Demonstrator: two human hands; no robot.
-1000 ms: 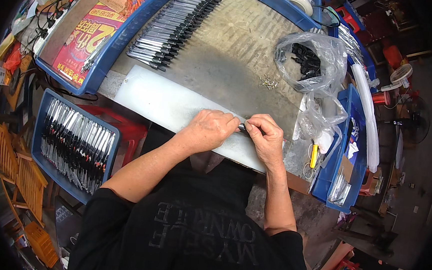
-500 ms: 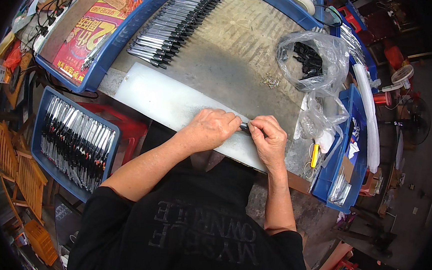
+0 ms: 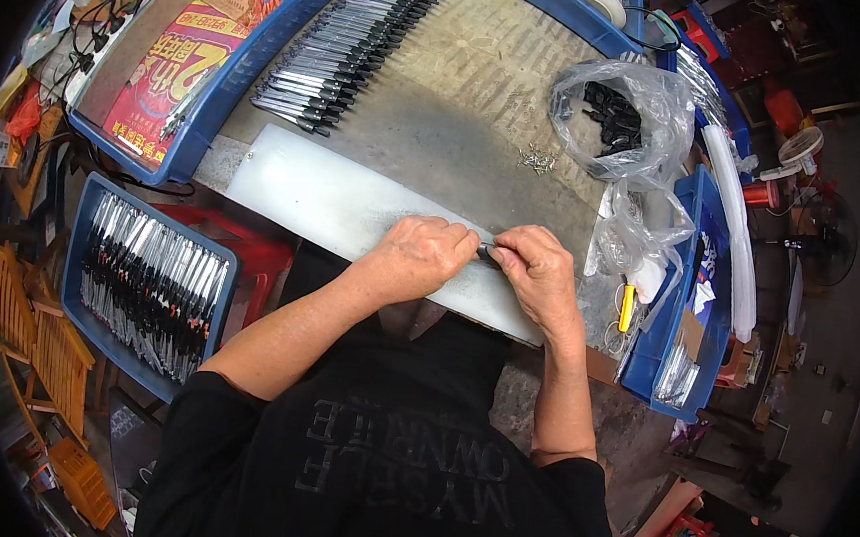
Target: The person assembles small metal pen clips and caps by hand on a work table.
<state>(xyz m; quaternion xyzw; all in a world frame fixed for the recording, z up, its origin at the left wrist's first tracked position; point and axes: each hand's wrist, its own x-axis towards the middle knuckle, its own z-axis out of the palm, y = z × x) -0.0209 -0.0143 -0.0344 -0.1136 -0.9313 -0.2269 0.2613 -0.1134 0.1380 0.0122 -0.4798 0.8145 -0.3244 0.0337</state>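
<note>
My left hand is closed in a fist round one end of a pen, most of which is hidden by the fingers. With thumb and fingers my right hand pinches the pen's dark end. Both hands meet above the right part of a long white board lying along the table's near edge. Behind the board, at the far left, clear pens with black ends lie side by side in a slanting row. A small pile of metal parts is on the table beyond my right hand.
At the table's right side sits a clear plastic bag of black pieces, with a yellow-handled tool nearer me. Blue trays stand left and right. Lower left, a blue bin of pens is beside a red stool.
My right hand has shifted slightly to the right, its wrist turning a little, and the dark end of the pen tilts more. My left hand stays almost in place.
</note>
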